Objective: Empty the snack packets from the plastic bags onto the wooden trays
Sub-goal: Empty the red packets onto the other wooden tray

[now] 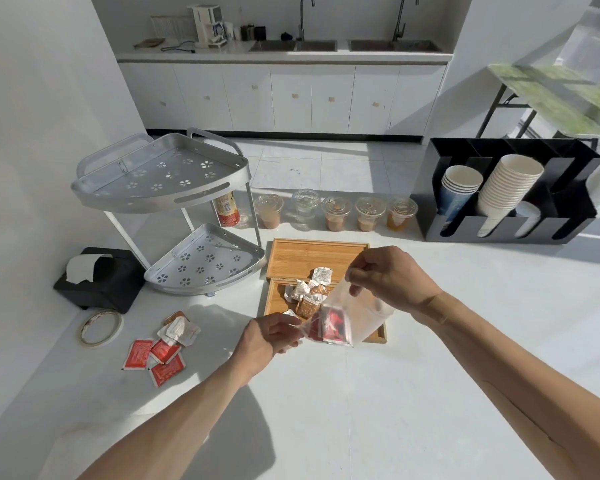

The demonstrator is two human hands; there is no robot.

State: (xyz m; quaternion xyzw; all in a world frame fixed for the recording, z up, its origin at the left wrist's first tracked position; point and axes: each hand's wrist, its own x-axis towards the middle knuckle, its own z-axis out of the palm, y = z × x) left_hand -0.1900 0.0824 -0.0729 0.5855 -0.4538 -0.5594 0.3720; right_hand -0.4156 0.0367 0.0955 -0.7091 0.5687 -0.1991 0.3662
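The white worktop (361,393) carries two wooden trays side by side: the far tray (302,252) is almost bare with one white packet, and the near tray (276,299) has a small heap of white and brown snack packets (307,294). Above the near tray the person holds a clear plastic bag (347,317) between both hands. The right hand (388,275) pinches the upper edge of the bag, and the left hand (271,332) pinches its lower corner, so the hands are apart, each one closed on the plastic. The long axis of the bag goes from upper right down to lower left; which end is the mouth I cannot tell. Red packets (331,325) lie inside, near the lower end. To do this step well, I think the closed end should go higher, the mouth should stay over the tray, and a gentle shake should follow, because some red packets (153,358) lie already on the worktop beside the trays.
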